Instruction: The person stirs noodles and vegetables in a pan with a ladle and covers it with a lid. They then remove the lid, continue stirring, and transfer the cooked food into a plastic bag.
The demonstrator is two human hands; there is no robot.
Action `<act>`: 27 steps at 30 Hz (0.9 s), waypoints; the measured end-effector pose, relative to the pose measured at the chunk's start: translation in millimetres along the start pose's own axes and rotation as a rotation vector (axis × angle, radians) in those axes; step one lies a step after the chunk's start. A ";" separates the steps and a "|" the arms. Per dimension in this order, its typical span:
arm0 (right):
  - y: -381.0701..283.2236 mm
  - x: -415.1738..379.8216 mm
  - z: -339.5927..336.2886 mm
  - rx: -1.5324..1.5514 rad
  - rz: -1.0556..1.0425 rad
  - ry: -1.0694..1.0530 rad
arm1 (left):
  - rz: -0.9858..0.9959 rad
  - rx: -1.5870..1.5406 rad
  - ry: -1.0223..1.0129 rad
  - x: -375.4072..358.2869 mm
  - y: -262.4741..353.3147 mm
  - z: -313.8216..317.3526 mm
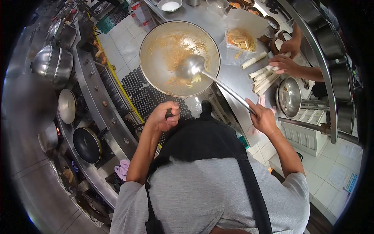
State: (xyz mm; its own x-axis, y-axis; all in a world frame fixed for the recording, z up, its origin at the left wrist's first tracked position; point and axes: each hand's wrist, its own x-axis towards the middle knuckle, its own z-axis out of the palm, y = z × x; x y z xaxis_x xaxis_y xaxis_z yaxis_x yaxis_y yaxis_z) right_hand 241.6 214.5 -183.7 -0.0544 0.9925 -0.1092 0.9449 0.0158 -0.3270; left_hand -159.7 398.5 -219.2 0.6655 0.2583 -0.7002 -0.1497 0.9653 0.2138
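Observation:
A large light-coloured wok (150, 72) is in front of my body, with strands of food (175, 46) smeared over its inside. My left hand (165, 116) is closed around a dark handle at the wok's near side. My right hand (263, 119) grips the long handle of a metal ladle (191, 66). The ladle's bowl rests in the wok, with a few pale pieces just below it. To the right of the wok, a plastic bag of shredded food (240, 39) lies on the steel counter (233, 84).
Another person's hands (286, 64) work over several pale rolls (265, 80) on the counter. Metal bowls (290, 97) sit at its right edge. On the left runs a stove with a black pan (87, 145) and pots (52, 64). A perforated black mat (144, 91) covers the floor.

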 end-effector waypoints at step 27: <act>-43.0 -8.2 -2.8 0.032 0.011 -0.208 | 0.024 -0.126 -0.022 -9.2 -22.4 -49.6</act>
State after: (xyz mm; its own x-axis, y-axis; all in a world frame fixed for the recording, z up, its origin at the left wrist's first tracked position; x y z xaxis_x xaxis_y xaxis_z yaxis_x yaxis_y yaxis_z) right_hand 202.3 206.0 -166.1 -0.1128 0.9463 -0.3029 0.9353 -0.0018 -0.3539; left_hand -198.7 376.3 -251.4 0.6766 0.2815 -0.6804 -0.2550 0.9564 0.1422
